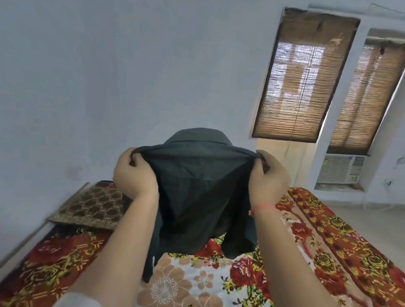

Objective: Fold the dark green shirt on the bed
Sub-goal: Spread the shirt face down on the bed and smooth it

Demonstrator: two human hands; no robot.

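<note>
— Above the bed (322,232), in the head view, you've got the dark green shirt (201,196) lifted in front of you. What are your hands doing?

— Your left hand (134,173) and right hand (267,178) are set apart, one at each shoulder. Each has its fingers curled over the top edge, pinching the cloth. The collar (199,135) stands up behind that edge, and the body hangs between your forearms.

— Is any of it down on the bed?

— The hem hangs low over the flowered bedding. A long strip of cloth (149,257) trails lower on your left; it could be a sleeve or a front edge. I can't tell whether either touches.

— What could go wrong from here?

— As I judge it, three things. If you lower one hand ahead of the other, the body lands skewed and every later fold runs crooked. That trailing strip could tuck under the body as you lay it down and leave a lump. The hem looks bunched, so dropping the shirt without drawing it flat would trap creases. Also mind the patterned cushion (91,206) by the wall on your left. If you lay the shirt too far that way, a shoulder ends up on it, not on flat bedding.
</note>
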